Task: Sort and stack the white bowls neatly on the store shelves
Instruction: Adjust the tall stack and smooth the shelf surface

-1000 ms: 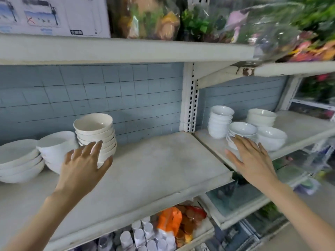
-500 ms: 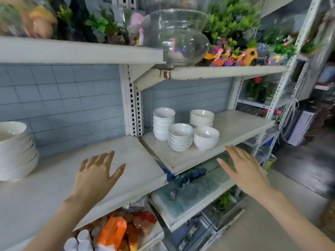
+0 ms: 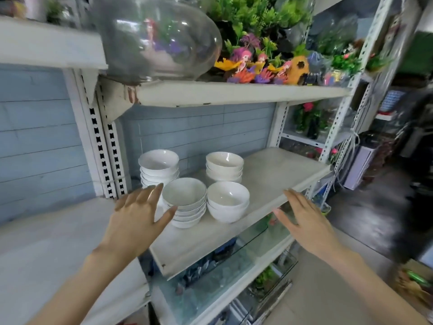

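four piles of white bowls (image 3: 228,202) sit close together on the shelf (image 3: 276,174), each bowl inside the next so they take little room. the left hand (image 3: 138,219) is spread wide and holds nothing, just beside the front left pile (image 3: 185,202). the right hand (image 3: 307,221) is open and empty too, by the shelf edge. i think they mean to take a pile.
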{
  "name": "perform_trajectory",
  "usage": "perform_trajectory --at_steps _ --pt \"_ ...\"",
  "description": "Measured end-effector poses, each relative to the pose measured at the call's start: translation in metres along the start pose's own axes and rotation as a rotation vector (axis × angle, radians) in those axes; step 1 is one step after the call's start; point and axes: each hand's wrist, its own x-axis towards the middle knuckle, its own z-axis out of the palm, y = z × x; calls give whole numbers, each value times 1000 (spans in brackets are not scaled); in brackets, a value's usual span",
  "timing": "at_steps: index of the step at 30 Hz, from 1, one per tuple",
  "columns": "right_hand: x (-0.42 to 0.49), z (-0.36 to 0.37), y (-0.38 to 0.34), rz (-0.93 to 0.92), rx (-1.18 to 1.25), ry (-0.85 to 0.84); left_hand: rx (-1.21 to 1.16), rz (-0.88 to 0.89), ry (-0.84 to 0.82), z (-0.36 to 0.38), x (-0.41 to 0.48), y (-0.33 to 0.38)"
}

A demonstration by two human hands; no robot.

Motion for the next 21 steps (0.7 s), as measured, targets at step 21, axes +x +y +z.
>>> perform_trajectory --at_steps 21 --pt "209 55 58 -328 372 3 -461 -209 -301 32 146 102"
